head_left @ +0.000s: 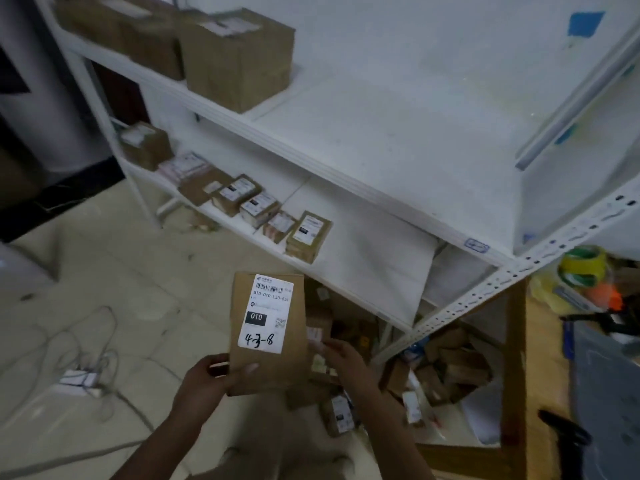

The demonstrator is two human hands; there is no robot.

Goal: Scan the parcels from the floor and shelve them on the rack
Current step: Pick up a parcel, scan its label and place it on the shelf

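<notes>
I hold a flat brown cardboard parcel [273, 365] upright in front of me, its white label reading "4-3-8" facing me. My left hand [207, 379] grips its lower left corner, thumb on the front face. My right hand [341, 355] touches its right edge; whether the fingers curl round it I cannot tell. The white metal rack [346, 181] stands just beyond the parcel. Its lower shelf carries a row of small labelled parcels [256, 209]; the shelf above holds large brown boxes [239, 57] at the left. More parcels [339, 414] lie on the floor under my right arm.
A heap of small boxes [450, 368] lies under the rack's right end. A power strip with tangled cables [79, 377] sits on the tiled floor at left. Tape rolls and tools [585, 271] lie on a wooden table [540, 393] at right.
</notes>
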